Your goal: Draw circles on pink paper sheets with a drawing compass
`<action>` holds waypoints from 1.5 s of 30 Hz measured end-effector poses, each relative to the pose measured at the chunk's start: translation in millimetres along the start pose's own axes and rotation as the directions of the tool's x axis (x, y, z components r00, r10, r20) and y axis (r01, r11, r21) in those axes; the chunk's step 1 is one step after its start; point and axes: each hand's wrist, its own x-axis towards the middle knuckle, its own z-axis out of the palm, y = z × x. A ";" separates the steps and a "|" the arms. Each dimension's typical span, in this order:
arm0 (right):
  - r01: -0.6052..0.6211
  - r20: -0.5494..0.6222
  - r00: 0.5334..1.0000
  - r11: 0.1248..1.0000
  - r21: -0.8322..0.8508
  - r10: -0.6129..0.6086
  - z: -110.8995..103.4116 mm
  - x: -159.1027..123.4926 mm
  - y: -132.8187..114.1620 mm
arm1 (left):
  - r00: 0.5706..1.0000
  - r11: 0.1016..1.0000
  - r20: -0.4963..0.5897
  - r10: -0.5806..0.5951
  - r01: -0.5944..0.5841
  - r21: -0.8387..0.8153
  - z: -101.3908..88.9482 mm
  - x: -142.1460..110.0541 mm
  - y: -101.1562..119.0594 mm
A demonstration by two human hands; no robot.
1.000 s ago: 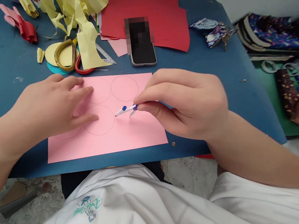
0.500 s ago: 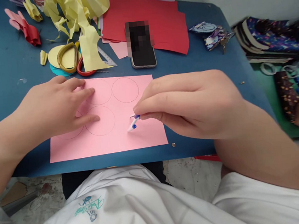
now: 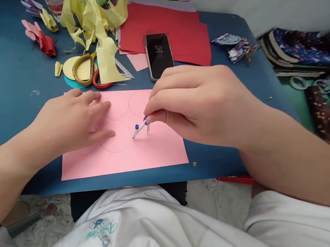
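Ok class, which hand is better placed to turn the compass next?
Right, most likely: the right hand pinches the compass by its top, over the pink paper. The left hand lies spread on the paper and holds no tool.

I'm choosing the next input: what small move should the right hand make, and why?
Probably have the right hand turn the compass slightly. Its top is pinched in the fingertips, its spread legs seem to meet the pink paper just right of a drawn circle, and the left hand rests on the sheet.
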 end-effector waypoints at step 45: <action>-0.492 0.044 0.844 0.805 -0.331 0.534 3.2 26.0 -39.2 | 0.999 1.000 0.050 -0.012 0.011 0.011 -2.5 7.6 0.3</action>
